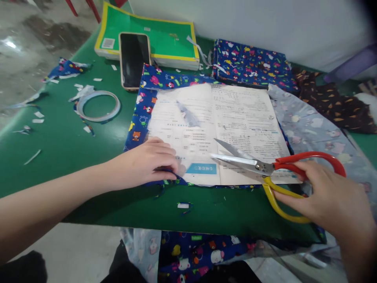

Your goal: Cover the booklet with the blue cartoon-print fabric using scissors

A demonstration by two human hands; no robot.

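An open book (235, 122) lies on blue patterned cloth (144, 106) on the green table (64, 141). My left hand (151, 161) rests on the book's lower left corner, fingers curled and pinching the cloth edge against the page. My right hand (330, 196) grips scissors (265, 167) with one red and one yellow handle. Their blades are parted and point left over the right page.
A tape roll (98, 106) and paper scraps lie at left. A phone (134, 59) leans on a green and yellow book (159, 35) at the back. Folded blue cloth (253, 65), dark cloth (335, 104) and pale grey cloth (318, 129) sit at right.
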